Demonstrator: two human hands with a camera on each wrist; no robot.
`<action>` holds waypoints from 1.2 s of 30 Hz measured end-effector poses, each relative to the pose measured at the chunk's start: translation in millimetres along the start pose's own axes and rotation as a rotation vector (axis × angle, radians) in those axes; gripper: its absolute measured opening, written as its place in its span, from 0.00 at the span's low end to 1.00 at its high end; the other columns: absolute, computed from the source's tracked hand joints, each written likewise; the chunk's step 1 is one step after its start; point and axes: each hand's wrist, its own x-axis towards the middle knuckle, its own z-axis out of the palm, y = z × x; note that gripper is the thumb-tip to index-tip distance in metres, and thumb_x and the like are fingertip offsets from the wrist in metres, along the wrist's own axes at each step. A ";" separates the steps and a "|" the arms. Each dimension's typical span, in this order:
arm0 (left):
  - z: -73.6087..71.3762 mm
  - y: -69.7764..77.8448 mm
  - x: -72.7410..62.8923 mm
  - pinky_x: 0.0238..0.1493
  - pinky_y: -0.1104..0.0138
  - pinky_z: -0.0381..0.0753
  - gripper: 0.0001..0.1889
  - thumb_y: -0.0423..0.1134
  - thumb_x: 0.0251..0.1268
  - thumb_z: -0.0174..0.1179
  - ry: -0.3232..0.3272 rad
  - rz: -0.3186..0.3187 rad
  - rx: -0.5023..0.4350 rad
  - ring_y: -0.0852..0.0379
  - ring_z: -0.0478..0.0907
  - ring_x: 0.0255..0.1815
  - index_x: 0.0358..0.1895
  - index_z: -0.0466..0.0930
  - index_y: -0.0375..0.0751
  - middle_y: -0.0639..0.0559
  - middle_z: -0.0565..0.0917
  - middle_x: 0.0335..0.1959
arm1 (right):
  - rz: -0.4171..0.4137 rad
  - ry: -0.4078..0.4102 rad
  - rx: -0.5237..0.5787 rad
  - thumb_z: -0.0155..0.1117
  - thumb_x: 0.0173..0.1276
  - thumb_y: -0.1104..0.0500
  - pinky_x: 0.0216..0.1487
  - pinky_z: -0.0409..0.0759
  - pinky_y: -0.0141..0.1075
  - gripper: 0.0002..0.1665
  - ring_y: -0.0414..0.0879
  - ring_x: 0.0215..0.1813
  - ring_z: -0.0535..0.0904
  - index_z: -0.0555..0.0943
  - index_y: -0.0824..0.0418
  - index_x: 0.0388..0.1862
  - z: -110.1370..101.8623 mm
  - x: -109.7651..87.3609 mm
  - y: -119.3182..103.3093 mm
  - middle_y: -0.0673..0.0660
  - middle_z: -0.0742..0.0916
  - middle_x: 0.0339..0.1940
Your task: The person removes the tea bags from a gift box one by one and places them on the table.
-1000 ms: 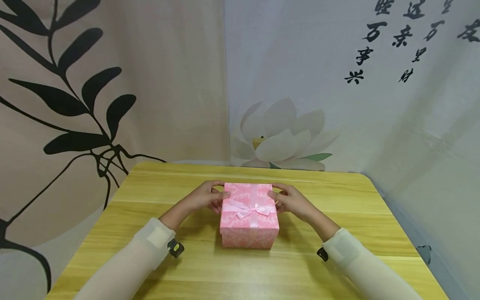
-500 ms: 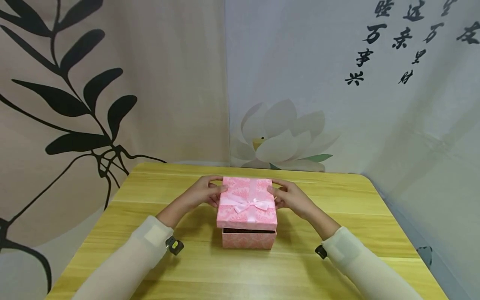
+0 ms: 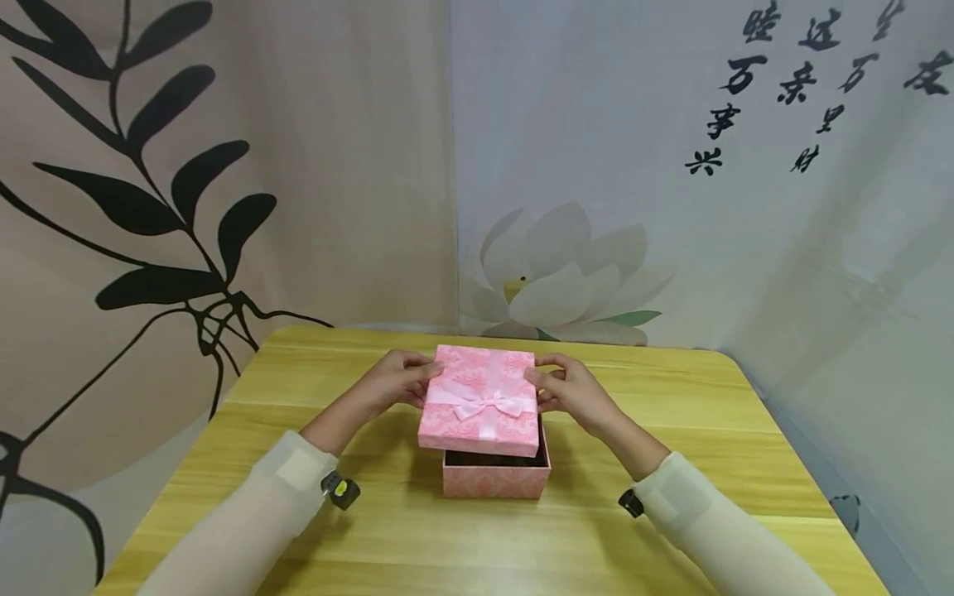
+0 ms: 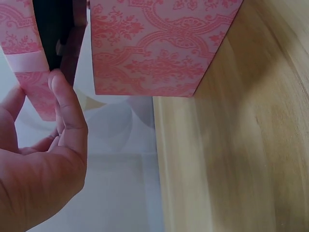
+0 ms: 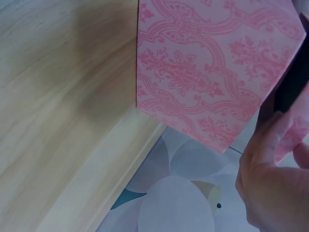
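Note:
A pink patterned gift box lid with a ribbon bow is lifted off the pink gift box and shifted to the left above it. My left hand pinches the lid's left edge, thumb on top and fingers underneath. On the opposite edge my right hand pinches the lid in the same way. A dark inside shows in the gap between lid and box. In the left wrist view, the fingers curl under the lid's rim. The right wrist view shows the patterned box side standing on the table.
The box stands on a yellow wood-grain table. Behind the table hangs a printed cloth backdrop with leaves, a lotus and written characters. The table's far edge lies a short way behind the lid.
The lid sat down on the box a second ago. Both hands have raised it and moved it up and to the left, exposing the box's dark opening.

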 end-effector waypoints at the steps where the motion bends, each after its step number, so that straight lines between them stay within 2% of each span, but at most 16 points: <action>1: -0.7 -0.2 -0.6 0.34 0.66 0.88 0.27 0.44 0.78 0.60 -0.003 0.000 -0.005 0.57 0.83 0.28 0.64 0.73 0.21 0.47 0.85 0.32 | 0.002 0.002 0.002 0.65 0.77 0.54 0.42 0.90 0.40 0.34 0.47 0.36 0.85 0.67 0.72 0.71 0.4 -0.3 -0.2 0.66 0.84 0.47; 6: -4.1 -0.6 -2.5 0.34 0.66 0.88 0.23 0.43 0.78 0.59 -0.007 -0.007 -0.024 0.58 0.82 0.28 0.59 0.76 0.22 0.49 0.84 0.30 | 0.005 0.005 0.009 0.65 0.77 0.52 0.45 0.90 0.40 0.34 0.48 0.39 0.86 0.68 0.72 0.70 -0.9 -0.5 -0.7 0.66 0.85 0.49; 14: -9.6 -3.9 -1.1 0.36 0.65 0.89 0.26 0.44 0.79 0.58 -0.001 -0.022 -0.034 0.56 0.85 0.32 0.63 0.73 0.22 0.47 0.86 0.34 | -0.004 -0.043 0.050 0.62 0.79 0.54 0.49 0.90 0.42 0.32 0.48 0.40 0.87 0.68 0.73 0.71 -1.0 -0.5 -1.8 0.65 0.86 0.50; 21: -15.2 -4.8 -0.6 0.37 0.64 0.90 0.24 0.44 0.79 0.58 0.023 -0.030 -0.046 0.55 0.85 0.33 0.61 0.75 0.22 0.48 0.86 0.34 | -0.007 -0.074 0.078 0.59 0.81 0.54 0.47 0.89 0.40 0.32 0.47 0.38 0.86 0.67 0.73 0.73 0.0 -2.1 -2.6 0.63 0.85 0.48; 30: -26.1 -4.4 -4.2 0.40 0.64 0.90 0.29 0.48 0.79 0.58 0.049 -0.024 -0.025 0.55 0.86 0.35 0.64 0.74 0.21 0.47 0.86 0.37 | -0.005 -0.082 0.073 0.56 0.83 0.50 0.49 0.89 0.40 0.37 0.48 0.41 0.88 0.62 0.74 0.76 -2.3 -3.5 0.0 0.73 0.84 0.54; 36: -38.1 -6.2 -5.2 0.42 0.63 0.90 0.32 0.51 0.78 0.58 0.084 -0.025 -0.014 0.55 0.86 0.35 0.66 0.72 0.21 0.47 0.85 0.39 | -0.016 -0.084 0.042 0.55 0.83 0.47 0.48 0.89 0.39 0.35 0.47 0.40 0.87 0.66 0.74 0.72 -3.9 -2.4 0.6 0.77 0.82 0.56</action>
